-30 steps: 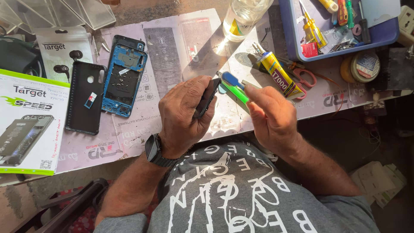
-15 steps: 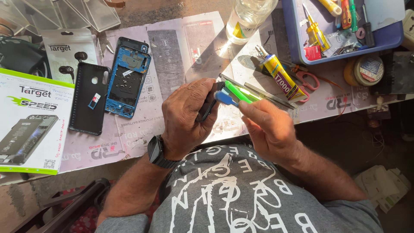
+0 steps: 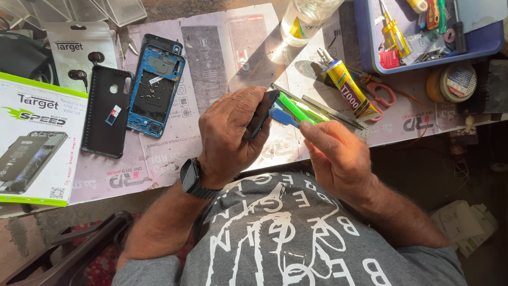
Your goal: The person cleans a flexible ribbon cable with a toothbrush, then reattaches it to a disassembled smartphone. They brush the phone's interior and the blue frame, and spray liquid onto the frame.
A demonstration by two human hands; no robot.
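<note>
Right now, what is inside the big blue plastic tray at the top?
The blue plastic tray holds yellow-handled screwdrivers, a red-handled tool, a small red box and shiny metal bits. The picture edge cuts off its far part, and whatever lies beneath that pile is hidden.

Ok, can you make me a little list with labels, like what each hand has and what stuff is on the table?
Left hand: grips a dark phone part, held on edge above the table
Right hand: holds a blue and green pry tool, blue tip at the phone part's edge
Wrist: black smartwatch on the left arm
Left of the hands: blue phone frame lying open, black phone case beside it
Behind the hands: yellow glue tube, red-handled scissors, clear bottle
Top right: blue tray of small tools
Far left: white and green box
</note>
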